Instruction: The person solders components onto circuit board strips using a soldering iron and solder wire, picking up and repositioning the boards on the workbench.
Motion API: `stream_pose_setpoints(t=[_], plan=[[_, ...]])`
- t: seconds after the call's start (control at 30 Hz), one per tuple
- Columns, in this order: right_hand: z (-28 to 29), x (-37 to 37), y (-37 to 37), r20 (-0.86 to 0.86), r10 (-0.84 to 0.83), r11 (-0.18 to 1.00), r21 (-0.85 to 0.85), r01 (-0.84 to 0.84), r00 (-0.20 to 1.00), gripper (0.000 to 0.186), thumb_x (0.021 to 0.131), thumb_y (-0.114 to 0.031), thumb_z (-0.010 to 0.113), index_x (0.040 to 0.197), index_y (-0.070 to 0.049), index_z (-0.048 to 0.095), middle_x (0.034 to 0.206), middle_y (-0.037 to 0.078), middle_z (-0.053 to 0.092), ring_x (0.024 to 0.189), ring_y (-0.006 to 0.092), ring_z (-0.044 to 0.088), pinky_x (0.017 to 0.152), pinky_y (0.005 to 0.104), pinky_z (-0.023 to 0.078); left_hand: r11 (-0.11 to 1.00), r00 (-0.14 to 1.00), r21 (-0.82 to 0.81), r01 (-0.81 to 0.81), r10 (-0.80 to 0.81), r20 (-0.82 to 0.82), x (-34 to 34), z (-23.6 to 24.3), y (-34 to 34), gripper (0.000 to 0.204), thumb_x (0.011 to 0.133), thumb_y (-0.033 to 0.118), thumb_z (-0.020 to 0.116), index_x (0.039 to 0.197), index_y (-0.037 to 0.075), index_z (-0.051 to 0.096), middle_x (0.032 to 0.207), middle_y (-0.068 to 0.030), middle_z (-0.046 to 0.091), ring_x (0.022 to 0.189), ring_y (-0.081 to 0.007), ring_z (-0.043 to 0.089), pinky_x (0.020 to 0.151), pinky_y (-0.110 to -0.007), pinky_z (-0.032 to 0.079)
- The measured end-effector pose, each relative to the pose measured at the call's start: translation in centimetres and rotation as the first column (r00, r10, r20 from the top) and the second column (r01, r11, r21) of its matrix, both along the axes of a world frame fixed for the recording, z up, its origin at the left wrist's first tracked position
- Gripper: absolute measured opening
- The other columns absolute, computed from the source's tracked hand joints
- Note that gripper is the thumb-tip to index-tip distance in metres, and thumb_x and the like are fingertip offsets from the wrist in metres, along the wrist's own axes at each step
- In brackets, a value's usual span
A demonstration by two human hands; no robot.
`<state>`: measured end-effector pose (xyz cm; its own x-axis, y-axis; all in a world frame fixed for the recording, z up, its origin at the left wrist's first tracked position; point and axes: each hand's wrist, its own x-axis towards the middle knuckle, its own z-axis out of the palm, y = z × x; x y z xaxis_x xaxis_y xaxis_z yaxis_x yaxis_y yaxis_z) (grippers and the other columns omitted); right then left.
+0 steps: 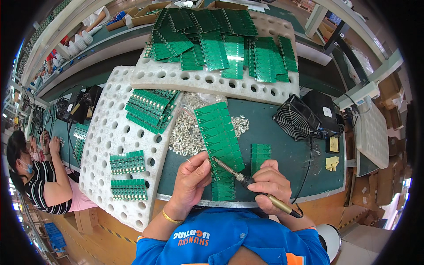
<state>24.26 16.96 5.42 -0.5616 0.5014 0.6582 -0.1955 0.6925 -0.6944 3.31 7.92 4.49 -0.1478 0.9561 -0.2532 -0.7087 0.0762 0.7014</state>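
In my right hand [273, 182] is a soldering iron [236, 175] with a dark grip and a brass-coloured handle. Its metal tip points up-left onto the lower left edge of a long green circuit board panel [217, 130]. My left hand [192, 179] is closed beside that edge, thumb and forefinger pinched close to the iron's tip. A short bit of thin solder wire [189, 162] sticks out above its fingers; the rest is hidden. More green panels lie under and beside the long one, including a small panel [260, 155] near my right fingers.
Loose small metal parts [185, 134] are heaped behind the panel. White foam boards with holes [99, 145] carry stacked green panels [216, 39] and populated strips [128, 162]. A black fan [293, 117] stands at right, a cord trailing nearby. A co-worker [48, 176] sits at left.
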Motion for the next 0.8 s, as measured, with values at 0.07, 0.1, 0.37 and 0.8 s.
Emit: stream_pose_setpoints(t=[0.07,0.1,0.37,0.8], plan=[[0.1,0.1,0.1,0.022,-0.001,0.999,0.055,0.000,1.000,0.023,0.082,-0.018,0.072,0.102,-0.006,0.071,0.082,0.006,0.064,0.073,0.0209,0.061,0.075,0.0414,0.044,1.000,1.000,0.010,0.010,-0.010,0.020,-0.1,-0.1,0.0,0.037,0.100,0.017,0.059,0.133,-0.001,0.057,0.077,0.0081,0.055,0.055,0.0013,0.031,0.049,-0.018,0.025],[0.1,0.1,0.1,0.045,-0.005,0.994,0.109,0.000,0.999,0.024,0.079,-0.015,0.073,0.102,-0.007,0.071,0.082,0.005,0.064,0.073,0.0209,0.061,0.075,0.0412,0.044,1.000,0.999,0.020,0.022,-0.023,0.040,-0.2,-0.1,-0.1,0.038,0.100,0.017,0.059,0.133,-0.001,0.057,0.074,0.0085,0.054,0.055,0.0013,0.031,0.048,-0.018,0.024],[-0.6,-0.2,-0.1,-0.022,-0.001,0.999,0.032,0.001,1.000,0.026,0.074,-0.013,0.074,0.100,-0.008,0.071,0.081,0.004,0.063,0.073,0.0203,0.062,0.074,0.0403,0.043,1.000,1.000,-0.027,-0.015,0.015,-0.012,0.1,0.4,0.1,0.037,0.099,0.017,0.061,0.131,-0.001,0.059,0.072,0.0093,0.050,0.054,0.0011,0.029,0.048,-0.017,0.024],[0.5,0.1,-0.8,0.081,-0.069,0.985,0.165,0.055,0.994,0.028,0.073,-0.014,0.077,0.101,-0.012,0.072,0.081,0.002,0.063,0.072,0.0192,0.063,0.076,0.0397,0.043,1.000,1.000,-0.008,-0.009,0.009,-0.006,0.1,0.5,0.1,0.037,0.098,0.017,0.063,0.130,0.000,0.060,0.087,0.0052,0.062,0.058,0.0013,0.035,0.050,-0.016,0.027]])
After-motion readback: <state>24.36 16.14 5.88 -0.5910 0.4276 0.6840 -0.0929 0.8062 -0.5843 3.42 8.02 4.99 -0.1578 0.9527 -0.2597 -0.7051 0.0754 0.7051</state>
